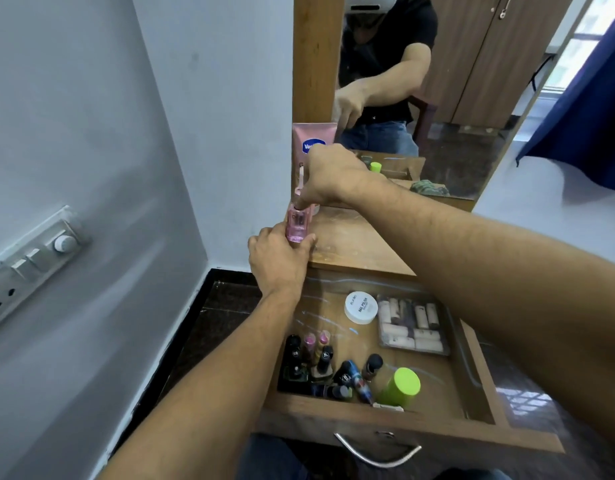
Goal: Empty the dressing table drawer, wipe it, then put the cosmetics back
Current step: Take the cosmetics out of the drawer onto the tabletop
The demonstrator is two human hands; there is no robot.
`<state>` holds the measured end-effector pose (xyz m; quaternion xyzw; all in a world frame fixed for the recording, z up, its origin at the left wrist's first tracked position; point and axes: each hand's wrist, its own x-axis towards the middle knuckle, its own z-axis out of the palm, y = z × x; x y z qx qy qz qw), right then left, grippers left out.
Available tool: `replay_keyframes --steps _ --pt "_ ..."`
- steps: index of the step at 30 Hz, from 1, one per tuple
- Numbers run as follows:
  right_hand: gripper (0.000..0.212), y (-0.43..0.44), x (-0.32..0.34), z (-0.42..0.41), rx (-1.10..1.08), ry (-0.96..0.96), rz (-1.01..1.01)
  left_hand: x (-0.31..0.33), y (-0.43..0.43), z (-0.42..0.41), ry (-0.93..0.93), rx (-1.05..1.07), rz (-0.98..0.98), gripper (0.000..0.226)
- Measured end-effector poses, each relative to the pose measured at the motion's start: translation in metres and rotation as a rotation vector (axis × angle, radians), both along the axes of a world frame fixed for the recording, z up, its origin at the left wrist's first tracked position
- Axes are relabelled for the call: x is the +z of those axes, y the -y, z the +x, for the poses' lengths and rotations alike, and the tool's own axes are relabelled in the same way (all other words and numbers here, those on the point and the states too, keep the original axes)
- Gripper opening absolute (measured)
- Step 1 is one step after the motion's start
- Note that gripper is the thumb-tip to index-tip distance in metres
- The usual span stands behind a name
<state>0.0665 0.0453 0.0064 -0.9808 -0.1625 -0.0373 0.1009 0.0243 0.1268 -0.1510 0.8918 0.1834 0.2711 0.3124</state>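
While reaching over the open drawer [368,422], holding a pink bottle [296,227] upright just behind its far left corner, at the edge of the tabletop [354,244]. Gripped low by the left hand [278,259], fingers curled round the base. Pinched at the top by the right hand [330,178], fingertips closed together on the cap from above. Cannot tell whether the base touches the wood.

Further behind the drawer, against the wooden mirror frame [316,57], a pink tube [313,136] standing upright.

Inside the drawer, at the far end, a white round jar [361,307], and just to its right a clear box [413,323] of small pale tubes. At the near left corner, a cluster of small dark bottles [320,365], some upright, some lying. Just right of them, near the drawer front, a tilted bottle with lime-green cap [401,384]. On the drawer front, a curved metal handle [377,452].

Far left of the drawer, on the grey wall, a switch plate [32,265].
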Motion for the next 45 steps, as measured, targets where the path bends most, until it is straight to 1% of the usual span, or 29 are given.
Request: replay_keyframes --steps 2,4,5,8,10,12,18,20,23,28,33,35,37,39,41,42,45 --pt "0.027 0.01 0.0 -0.009 0.006 0.032 0.016 0.001 -0.001 -0.001 -0.011 -0.005 -0.004 0.051" --pt "0.023 0.025 -0.001 -0.023 0.027 -0.007 0.0 0.0 -0.001 -0.002 -0.018 -0.014 -0.01 0.051" --pt "0.019 0.035 -0.004 -0.032 0.048 -0.069 -0.037 0.0 -0.001 -0.002 -0.017 -0.024 -0.017 0.052" --pt "0.013 0.061 -0.022 -0.061 0.119 -0.346 -0.22 0.002 -0.002 -0.004 -0.024 -0.067 -0.072 0.056" --pt "0.019 0.075 -0.045 -0.076 0.134 -0.479 -0.326 0.002 -0.004 -0.007 -0.027 -0.099 -0.118 0.058" --pt "0.027 0.084 -0.067 -0.087 0.13 -0.56 -0.378 0.003 -0.006 -0.009 -0.041 -0.136 -0.162 0.06" --pt "0.043 0.098 -0.09 -0.11 0.031 -0.682 -0.473 0.008 -0.007 -0.019 -0.085 -0.24 -0.22 0.07" --pt "0.045 0.1 -0.092 -0.114 -0.01 -0.733 -0.509 0.008 -0.006 -0.021 -0.088 -0.249 -0.227 0.074" --pt "0.04 0.103 -0.097 -0.119 -0.037 -0.801 -0.56 0.006 -0.004 -0.023 -0.089 -0.254 -0.215 0.08" --pt "0.034 0.107 -0.104 -0.123 -0.071 -0.767 -0.548 0.006 -0.005 -0.024 -0.066 -0.259 -0.178 0.069" --pt "0.037 0.104 -0.106 -0.123 -0.11 -0.872 -0.607 0.002 -0.006 -0.025 -0.019 -0.248 -0.178 0.056" --pt "0.036 0.105 -0.106 -0.12 -0.128 -0.851 -0.623 0.0 -0.006 -0.025 -0.017 -0.252 -0.185 0.056" --pt "0.039 0.105 -0.099 -0.113 -0.14 -0.824 -0.599 0.0 -0.008 -0.025 -0.023 -0.258 -0.205 0.062" --pt "0.036 0.103 -0.077 -0.102 -0.126 -0.757 -0.586 0.001 -0.011 -0.025 -0.027 -0.259 -0.232 0.066" --pt "0.027 0.099 -0.047 -0.089 -0.119 -0.656 -0.555 -0.001 -0.015 -0.024 -0.015 -0.268 -0.273 0.06" --pt "0.026 0.096 -0.031 -0.082 -0.116 -0.588 -0.513 0.0 -0.015 -0.026 -0.018 -0.276 -0.311 0.061" --pt "0.029 0.078 0.01 -0.065 -0.105 -0.327 -0.365 -0.001 -0.02 -0.028 -0.029 -0.311 -0.409 0.075"
